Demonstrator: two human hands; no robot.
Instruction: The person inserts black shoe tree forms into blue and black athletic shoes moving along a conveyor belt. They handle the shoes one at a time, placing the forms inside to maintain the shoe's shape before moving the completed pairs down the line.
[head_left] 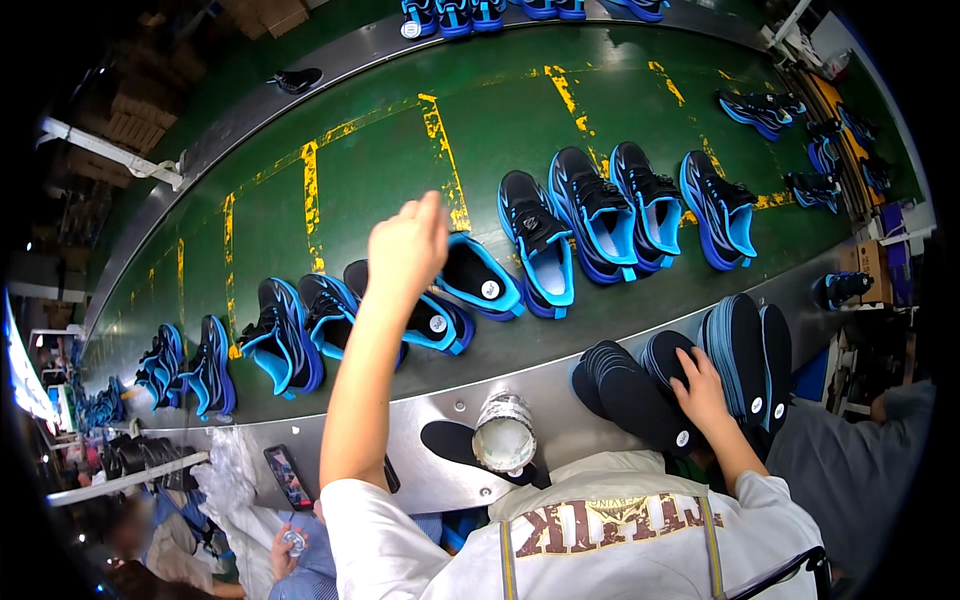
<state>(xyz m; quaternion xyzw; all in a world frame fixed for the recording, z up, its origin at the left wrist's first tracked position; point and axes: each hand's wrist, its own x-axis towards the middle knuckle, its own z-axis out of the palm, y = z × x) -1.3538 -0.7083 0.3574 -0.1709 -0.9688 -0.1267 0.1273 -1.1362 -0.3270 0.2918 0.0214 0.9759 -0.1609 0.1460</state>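
My left hand point(408, 245) is raised over a row of black-and-blue sneakers, its fingers bunched together. Whatever those fingers may hold is hidden. Just beside it is a sneaker point(483, 280) with a dark insole and a round white sticker inside; another such sneaker point(440, 322) is partly behind my forearm. At the right, my right hand point(700, 392) has its bent fingers on a black insole point(664, 352) in a pile on the metal ledge. More insole stacks point(735, 350) lie right beside that hand, and a fanned pile point(625, 390) is to its left.
Green conveyor belt point(370, 180) with yellow markings carries sneakers on both sides. A crusted white pot point(504, 435) stands on the steel ledge point(400, 415), beside a single insole point(450, 440). A phone point(288, 475) lies further left. Another person's hand point(284, 552) shows at lower left.
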